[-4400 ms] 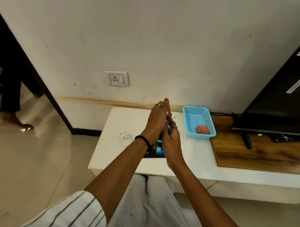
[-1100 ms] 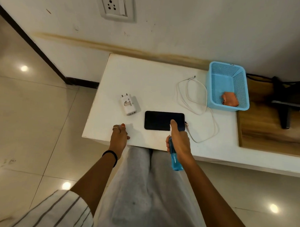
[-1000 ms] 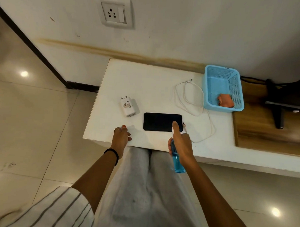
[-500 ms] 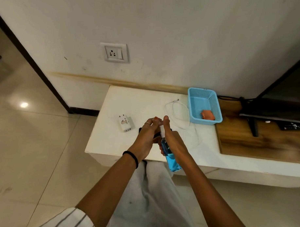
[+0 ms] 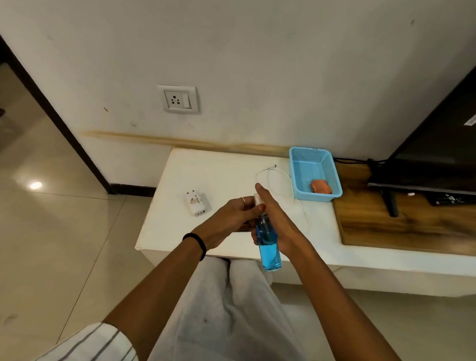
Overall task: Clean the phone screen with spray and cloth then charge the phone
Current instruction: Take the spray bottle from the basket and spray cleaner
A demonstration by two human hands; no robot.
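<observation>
My right hand (image 5: 279,226) grips a clear spray bottle of blue liquid (image 5: 268,249), held above the near edge of the white table (image 5: 176,226). My left hand (image 5: 230,215) meets it from the left, and its fingers pinch the bottle's clear cap at the top. The black phone (image 5: 242,229) lies on the table beneath both hands, with only a dark sliver showing. An orange cloth (image 5: 321,186) sits in the blue basket (image 5: 299,179) at the back right. A white charger adapter (image 5: 197,204) lies left of my hands, and a white cable (image 5: 276,179) lies coiled behind them.
A wall socket (image 5: 177,99) is set in the wall above the table. To the right, a TV (image 5: 434,160) stands on a wooden surface (image 5: 405,229). Tiled floor lies to the left. My knees are under the table's front edge.
My left hand has left the table edge and come to the top of the bottle. My right hand has lifted the bottle up over the phone. The view has tilted upward.
</observation>
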